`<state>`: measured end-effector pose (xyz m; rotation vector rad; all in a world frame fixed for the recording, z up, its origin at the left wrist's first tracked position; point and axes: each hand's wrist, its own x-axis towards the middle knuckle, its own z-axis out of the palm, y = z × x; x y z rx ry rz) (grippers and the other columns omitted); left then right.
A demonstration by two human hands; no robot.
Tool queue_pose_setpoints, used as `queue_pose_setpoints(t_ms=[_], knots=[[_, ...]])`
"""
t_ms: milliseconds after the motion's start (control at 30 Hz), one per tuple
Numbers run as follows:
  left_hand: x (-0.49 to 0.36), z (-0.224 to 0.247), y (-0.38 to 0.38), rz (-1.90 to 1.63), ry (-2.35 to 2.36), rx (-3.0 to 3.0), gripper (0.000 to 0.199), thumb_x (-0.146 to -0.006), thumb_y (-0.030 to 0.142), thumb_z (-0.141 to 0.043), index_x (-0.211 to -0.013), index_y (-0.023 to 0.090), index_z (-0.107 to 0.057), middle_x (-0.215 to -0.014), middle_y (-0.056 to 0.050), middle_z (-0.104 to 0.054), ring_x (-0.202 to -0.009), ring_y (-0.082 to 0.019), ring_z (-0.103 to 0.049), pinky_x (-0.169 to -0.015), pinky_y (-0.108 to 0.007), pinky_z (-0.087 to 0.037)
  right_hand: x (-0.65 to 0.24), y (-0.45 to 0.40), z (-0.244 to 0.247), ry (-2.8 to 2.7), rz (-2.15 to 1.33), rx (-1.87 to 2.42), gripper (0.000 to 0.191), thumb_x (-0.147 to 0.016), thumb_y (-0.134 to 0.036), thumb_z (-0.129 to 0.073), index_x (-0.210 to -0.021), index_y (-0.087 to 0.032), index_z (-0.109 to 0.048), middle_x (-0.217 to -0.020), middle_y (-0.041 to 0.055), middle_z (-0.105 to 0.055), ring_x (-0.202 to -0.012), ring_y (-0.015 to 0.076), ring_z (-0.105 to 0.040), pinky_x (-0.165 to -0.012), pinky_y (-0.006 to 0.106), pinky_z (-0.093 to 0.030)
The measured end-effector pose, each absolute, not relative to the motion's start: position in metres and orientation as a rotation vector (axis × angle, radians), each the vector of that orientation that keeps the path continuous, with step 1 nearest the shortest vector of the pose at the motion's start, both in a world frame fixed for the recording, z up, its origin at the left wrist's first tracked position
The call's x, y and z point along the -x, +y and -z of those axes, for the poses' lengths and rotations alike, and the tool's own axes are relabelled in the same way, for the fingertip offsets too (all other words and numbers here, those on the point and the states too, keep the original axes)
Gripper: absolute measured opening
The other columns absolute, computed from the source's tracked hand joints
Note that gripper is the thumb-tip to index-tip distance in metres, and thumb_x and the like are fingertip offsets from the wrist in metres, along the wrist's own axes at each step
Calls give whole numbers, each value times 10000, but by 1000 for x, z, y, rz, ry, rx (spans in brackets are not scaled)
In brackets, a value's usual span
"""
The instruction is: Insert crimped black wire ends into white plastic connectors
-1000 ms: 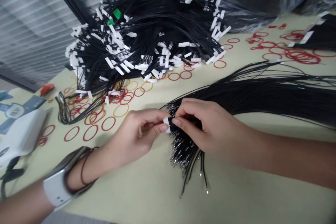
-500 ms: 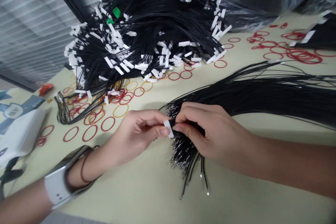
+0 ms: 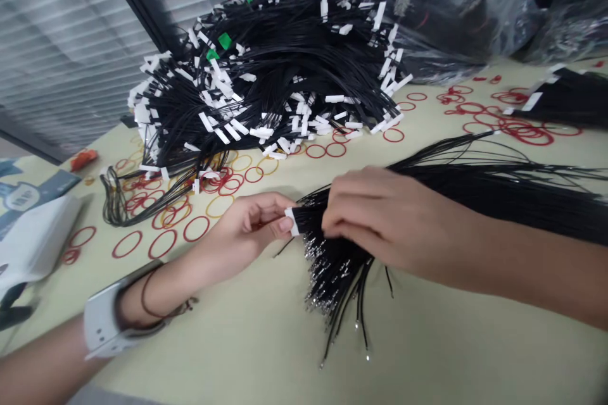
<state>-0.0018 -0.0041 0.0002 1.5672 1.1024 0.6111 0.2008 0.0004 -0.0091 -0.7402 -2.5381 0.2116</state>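
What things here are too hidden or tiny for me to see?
Head view:
Thin black wires under the right hand: the hand covers them.
White plastic connector in the left hand: fingertips hide part of it.
Tiny silver wire tips: too small to show their shape.
Dark things inside the clear plastic bag: crinkled plastic blurs them.
White packet: left edge cuts it off.

The left hand [image 3: 249, 224] is pinched closed and turned inward, and the right hand [image 3: 392, 218] is curved downward just beside it.
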Motion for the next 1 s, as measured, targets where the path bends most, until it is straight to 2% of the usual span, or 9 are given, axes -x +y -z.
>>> queue_pose_setpoints(t_ms=[100,233,367,500,633,800,1000], knots=[[4,0,-1,-629,1074,-1505,75,-799,107,-519,-829,135,-581,-682,15,-586,-631,-69,-525,-570,-149,-402,-207,-1,5,-2778,-333,614,96,-800,-118,-474,-772,-169,-551,-777,19,-523,-725,135,-466,-645,277,-351],[4,0,0,-611,1071,-1495,77,-803,113,-517,-826,139,-586,-698,9,-598,-630,-68,-530,-560,-144,-401,-208,-3,1,-2783,-538,747,156,-768,-23,-432,-766,-165,-499,-814,22,-501,-720,123,-453,-628,260,-355],[3,-1,-1,-601,1077,-1532,78,-806,120,-507,-813,132,-584,-699,-3,-590,-628,-82,-528,-553,-164,-406,-203,-2,1,-2540,-680,938,86,-808,-99,-439,-787,-170,-482,-760,-11,-527,-667,96,-462,-598,234,-348],[3,-1,-1,-608,1096,-1572,80,-794,116,-516,-817,134,-590,-657,11,-562,-598,-81,-508,-533,-170,-400,-194,-2,10,-2323,-700,1004,97,-820,-174,-461,-793,-180,-554,-760,-23,-571,-675,82,-485,-630,222,-352],[4,0,-1,-600,1094,-1596,82,-798,124,-513,-827,144,-587,-669,16,-558,-609,-80,-504,-543,-169,-396,-190,-5,19,-2175,-691,1024,109,-810,-219,-495,-739,-164,-555,-702,-27,-543,-639,68,-469,-591,195,-344],[4,-1,-2,-588,1105,-1575,85,-798,116,-516,-829,152,-586,-673,25,-563,-612,-75,-507,-540,-158,-385,-189,-8,25,-2132,-620,1047,88,-804,-146,-484,-742,-154,-546,-732,-18,-533,-688,70,-469,-628,189,-346],[1,-3,-2,-580,1117,-1584,97,-795,96,-510,-813,146,-591,-695,13,-580,-632,-83,-525,-552,-162,-393,-188,-9,24,-2076,-594,1134,83,-779,-142,-484,-707,-162,-519,-694,-15,-524,-652,91,-466,-607,221,-343]])
